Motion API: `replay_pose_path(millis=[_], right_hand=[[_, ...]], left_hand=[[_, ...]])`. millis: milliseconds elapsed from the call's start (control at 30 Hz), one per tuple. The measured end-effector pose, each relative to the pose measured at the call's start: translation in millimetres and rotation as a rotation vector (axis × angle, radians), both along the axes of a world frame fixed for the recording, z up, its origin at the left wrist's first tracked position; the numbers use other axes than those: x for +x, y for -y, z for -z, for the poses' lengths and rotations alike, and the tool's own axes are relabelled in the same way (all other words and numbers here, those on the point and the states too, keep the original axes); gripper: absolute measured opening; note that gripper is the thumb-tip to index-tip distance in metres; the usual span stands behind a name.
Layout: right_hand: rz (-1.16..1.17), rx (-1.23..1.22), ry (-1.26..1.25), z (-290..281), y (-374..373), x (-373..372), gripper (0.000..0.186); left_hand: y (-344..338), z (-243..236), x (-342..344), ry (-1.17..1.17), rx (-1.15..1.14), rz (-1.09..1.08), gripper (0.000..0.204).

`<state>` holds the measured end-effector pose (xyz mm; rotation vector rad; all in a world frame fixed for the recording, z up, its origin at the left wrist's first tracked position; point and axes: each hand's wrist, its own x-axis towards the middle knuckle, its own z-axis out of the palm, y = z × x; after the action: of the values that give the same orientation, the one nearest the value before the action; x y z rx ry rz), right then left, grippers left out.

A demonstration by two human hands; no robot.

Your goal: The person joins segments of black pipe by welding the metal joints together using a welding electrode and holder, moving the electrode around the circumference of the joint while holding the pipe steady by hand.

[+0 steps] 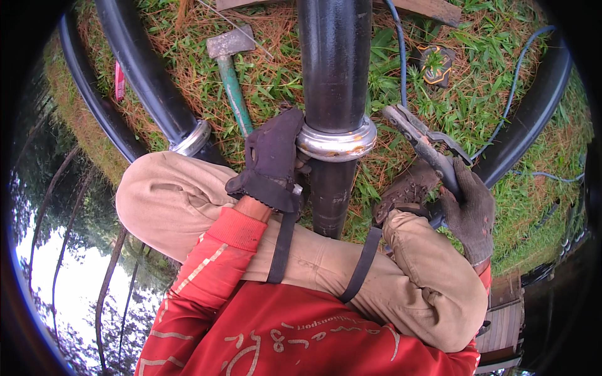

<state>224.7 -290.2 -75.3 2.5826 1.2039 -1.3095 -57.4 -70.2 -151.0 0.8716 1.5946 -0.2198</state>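
Observation:
An upright black pipe [335,59] stands in front of me, with a silver metal ring [338,143] around it that carries rusty orange marks. At the ring's left side is my left hand [271,150] in a dark glove, closed against its edge; its fingertips are partly hidden. My right hand [467,207], in a grey-brown glove, grips the handle of a welding electrode holder [426,143]. The holder's jaws point up and left, to the right of the ring and apart from it. No rod shows clearly in the jaws.
A hammer [232,81] with a green handle lies on the grass to the left. More black pipes [147,75] curve along the left, one with a ring [193,139]; another pipe [533,113] lies right. A tape measure [434,64], blue cable [517,69] and wooden board [426,9] lie around.

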Motion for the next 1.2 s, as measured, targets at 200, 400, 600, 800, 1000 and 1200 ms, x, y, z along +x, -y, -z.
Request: replay_pose_path(millis=[200,400,600,800,1000,1200], right_hand=[[-0.004,0.048,-0.006,6,3,0,0.06],[-0.006,0.044,-0.03,8,2,0,0.062],[-0.039,0.03,-0.028,9,5,0,0.063],[-0.051,-0.006,-0.044,7,3,-2,0.063],[-0.056,-0.008,-0.06,4,-3,-5,0.062],[-0.074,-0.012,-0.072,5,-2,-5,0.061]], left_hand=[[23,58,-43,0.075,0.403,0.236,0.029],[27,81,-46,0.293,0.108,-0.281,0.04],[26,60,-29,0.494,-0.031,-0.408,0.038],[26,69,-42,0.359,0.292,0.305,0.038],[23,56,-26,0.408,0.113,-0.014,0.044],[21,64,-38,0.311,0.289,0.346,0.046]])
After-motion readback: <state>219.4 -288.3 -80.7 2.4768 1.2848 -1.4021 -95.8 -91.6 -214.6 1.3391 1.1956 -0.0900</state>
